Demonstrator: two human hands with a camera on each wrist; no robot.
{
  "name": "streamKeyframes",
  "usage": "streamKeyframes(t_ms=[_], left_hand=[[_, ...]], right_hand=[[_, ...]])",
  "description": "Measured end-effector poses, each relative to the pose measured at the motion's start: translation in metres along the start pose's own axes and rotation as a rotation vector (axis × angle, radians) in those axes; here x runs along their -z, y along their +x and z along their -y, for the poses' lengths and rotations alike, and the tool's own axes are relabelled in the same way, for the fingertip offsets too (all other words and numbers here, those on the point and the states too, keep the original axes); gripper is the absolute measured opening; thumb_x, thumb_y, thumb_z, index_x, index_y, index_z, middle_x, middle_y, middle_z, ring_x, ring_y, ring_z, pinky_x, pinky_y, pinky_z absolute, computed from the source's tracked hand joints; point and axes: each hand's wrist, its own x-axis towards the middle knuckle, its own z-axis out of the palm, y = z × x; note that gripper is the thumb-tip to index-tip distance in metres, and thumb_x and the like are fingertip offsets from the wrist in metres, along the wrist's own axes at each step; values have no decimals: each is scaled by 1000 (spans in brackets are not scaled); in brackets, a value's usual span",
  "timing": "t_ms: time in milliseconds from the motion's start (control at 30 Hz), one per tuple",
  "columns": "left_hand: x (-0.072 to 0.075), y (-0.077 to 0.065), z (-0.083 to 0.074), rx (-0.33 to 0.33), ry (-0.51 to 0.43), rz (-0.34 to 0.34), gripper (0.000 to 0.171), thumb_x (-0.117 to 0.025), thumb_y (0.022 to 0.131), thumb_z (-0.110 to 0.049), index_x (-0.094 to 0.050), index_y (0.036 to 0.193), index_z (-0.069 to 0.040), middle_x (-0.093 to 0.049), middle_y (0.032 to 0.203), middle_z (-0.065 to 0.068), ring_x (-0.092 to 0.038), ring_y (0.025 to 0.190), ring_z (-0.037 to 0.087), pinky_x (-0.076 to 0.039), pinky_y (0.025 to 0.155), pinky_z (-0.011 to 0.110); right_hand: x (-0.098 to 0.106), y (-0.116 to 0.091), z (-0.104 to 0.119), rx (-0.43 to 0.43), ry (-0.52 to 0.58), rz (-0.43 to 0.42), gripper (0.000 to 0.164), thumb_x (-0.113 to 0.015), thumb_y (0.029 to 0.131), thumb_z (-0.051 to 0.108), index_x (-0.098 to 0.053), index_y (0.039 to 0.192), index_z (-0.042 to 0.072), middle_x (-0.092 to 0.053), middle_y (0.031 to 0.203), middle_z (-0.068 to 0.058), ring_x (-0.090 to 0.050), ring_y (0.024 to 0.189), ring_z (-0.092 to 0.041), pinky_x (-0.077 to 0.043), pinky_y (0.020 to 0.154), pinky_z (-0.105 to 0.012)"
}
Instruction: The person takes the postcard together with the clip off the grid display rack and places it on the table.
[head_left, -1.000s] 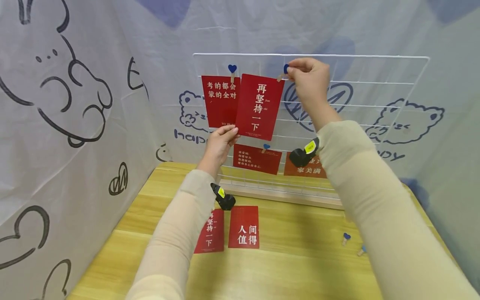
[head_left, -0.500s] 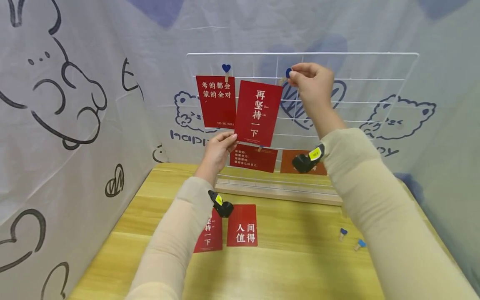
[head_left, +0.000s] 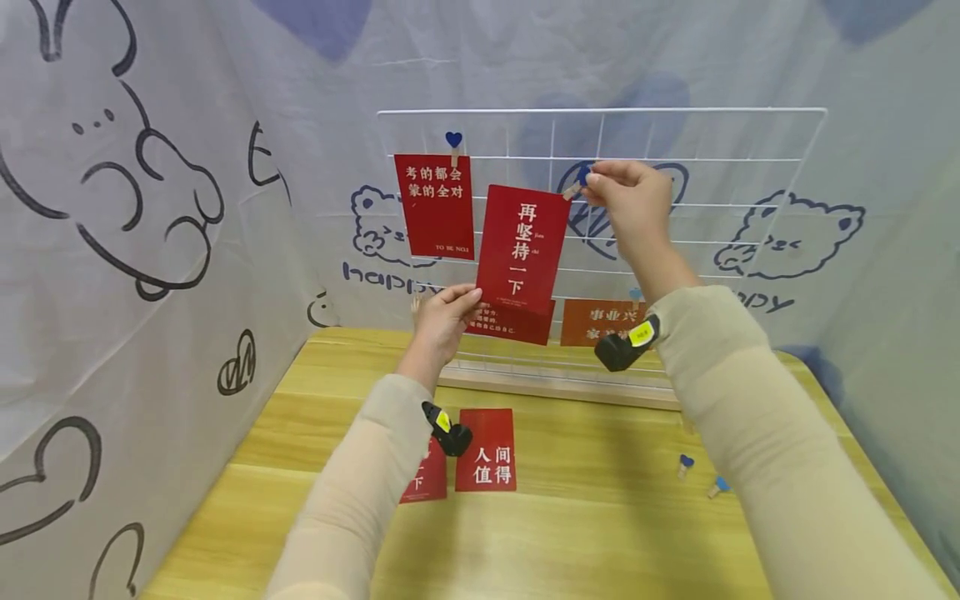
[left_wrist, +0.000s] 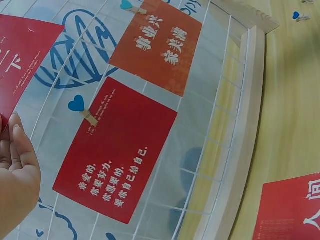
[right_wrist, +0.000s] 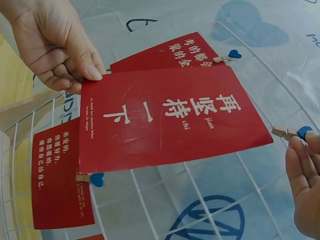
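My left hand [head_left: 448, 321] pinches the lower left corner of a red card [head_left: 521, 250] with white characters, held tilted in front of a white wire grid [head_left: 712, 158]. Between thumb and fingers my right hand [head_left: 633, 200] pinches a small wooden clothespin [right_wrist: 285, 132] with a blue heart [right_wrist: 303, 132]. Its wooden tip is right by the card's upper right corner in the right wrist view. Beside the held card, a second red card [head_left: 438, 208] hangs on the grid under a blue-heart clothespin [head_left: 454, 148]. Below, the held card partly covers a third red card [left_wrist: 115, 155] clipped lower down.
An orange card [left_wrist: 157, 45] hangs at the lower right of the grid, which stands in a wooden base [head_left: 555, 386]. On the table [head_left: 585, 533] lie a red card [head_left: 486, 450], another partly under my left forearm, and two loose heart clothespins [head_left: 686, 465] at the right.
Both hands have moved down, the card and the clothespin with them. The held card now stands apart from the hanging card at its left and overlaps the lower red card more.
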Motion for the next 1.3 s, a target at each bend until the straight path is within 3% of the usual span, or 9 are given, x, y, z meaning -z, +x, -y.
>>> streamKeyframes(t_ms=[200,433,467,600,700,800,933,1067,1300], left_hand=[[1,-6,8,9,5,19,8,-52,84,0,-55,91,-1,-54,78,1,-55,70,11,-35,92,39],[0,-12,21,2,-5,18,6,-53,83,1,-57,85,-3,-55,76,1,-55,70,13,-44,79,28],[0,-14,23,1,-10,19,7,-52,84,1,-57,84,-4,-55,77,1,-55,69,13,-46,75,25],[-1,-18,29,-1,-32,39,13,-50,84,4,-58,80,-6,-54,75,1,-55,66,10,-46,65,19],[-1,-22,33,6,-40,54,15,-50,84,4,-58,78,-8,-54,75,1,-55,66,10,-46,66,19],[1,-25,37,16,-31,52,15,-50,84,3,-58,77,-8,-54,75,1,-55,66,9,-45,66,20],[5,-29,43,37,-24,35,14,-51,84,2,-58,78,-8,-55,75,1,-55,66,9,-46,67,20],[9,-35,49,52,-21,24,13,-51,84,2,-58,79,-8,-55,75,0,-55,67,9,-46,67,19],[14,-44,60,84,-30,11,9,-51,84,2,-58,84,-3,-56,74,1,-55,67,10,-46,66,19]], right_hand=[[12,-5,-11,25,38,-10,21,-61,76,-2,-58,95,-11,-59,82,-11,-60,67,-14,-49,68,-22],[42,35,-68,10,87,72,28,-71,69,7,-63,95,-1,-61,92,-14,-61,77,-22,-49,71,-26],[41,25,-59,-9,93,74,25,-68,72,5,-62,95,-3,-61,91,-15,-61,77,-23,-49,72,-27],[61,54,-105,-7,137,87,30,-71,69,8,-63,97,-1,-61,92,-16,-62,77,-25,-49,71,-29],[82,88,-157,30,157,92,36,-74,65,13,-64,98,2,-60,96,-15,-61,79,-28,-49,70,-31],[93,93,-177,52,150,93,38,-75,66,15,-63,99,3,-59,98,-16,-60,81,-30,-49,70,-33],[88,56,-145,-15,199,111,30,-71,70,7,-63,97,-1,-61,93,-17,-61,77,-29,-50,68,-33],[73,-2,-89,-59,219,111,16,-65,73,-2,-64,89,-3,-63,81,-14,-63,69,-22,-50,66,-29],[61,-56,-48,-87,167,94,13,-58,77,-7,-65,78,4,-63,72,-4,-61,63,-12,-49,65,-21]])
